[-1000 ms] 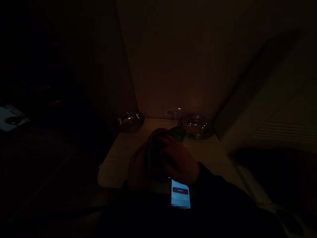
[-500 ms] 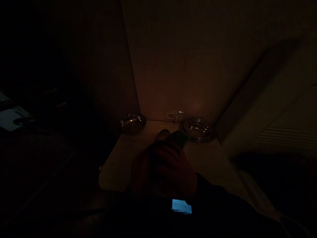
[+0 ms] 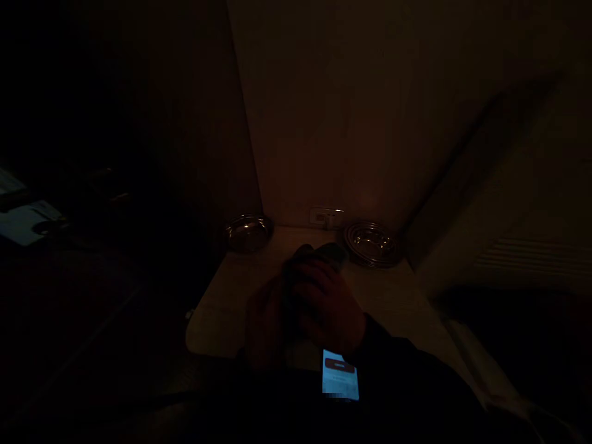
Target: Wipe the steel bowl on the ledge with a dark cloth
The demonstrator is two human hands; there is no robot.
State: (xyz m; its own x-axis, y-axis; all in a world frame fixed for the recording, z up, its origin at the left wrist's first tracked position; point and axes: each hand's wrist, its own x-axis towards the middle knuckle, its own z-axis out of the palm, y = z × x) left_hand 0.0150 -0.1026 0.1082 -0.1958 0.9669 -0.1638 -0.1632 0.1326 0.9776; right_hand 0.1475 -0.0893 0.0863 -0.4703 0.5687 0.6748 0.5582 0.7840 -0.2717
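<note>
The scene is very dark. Above a small pale table, my right hand (image 3: 330,305) is closed over a dark green, cloth-like piece (image 3: 333,251), its fingers bent across it. Under and beside the cloth is a dark object with a rounded end (image 3: 303,250); most of it is covered, so its exact kind cannot be made out. My left hand (image 3: 263,324) is closed against the left side of this object, its fingertips lost in shadow. Below my right wrist glows a phone screen (image 3: 340,379).
On the table (image 3: 222,320), a shiny metal bowl (image 3: 248,234) stands at the back left and stacked metal dishes (image 3: 372,243) at the back right. A wall socket (image 3: 326,217) sits between them. Papers (image 3: 28,222) lie far left, and a slatted panel (image 3: 531,256) is at right.
My right hand and the green cloth have shifted slightly; less of the cloth sticks out to the right. More of the phone screen shows, now with a red bar.
</note>
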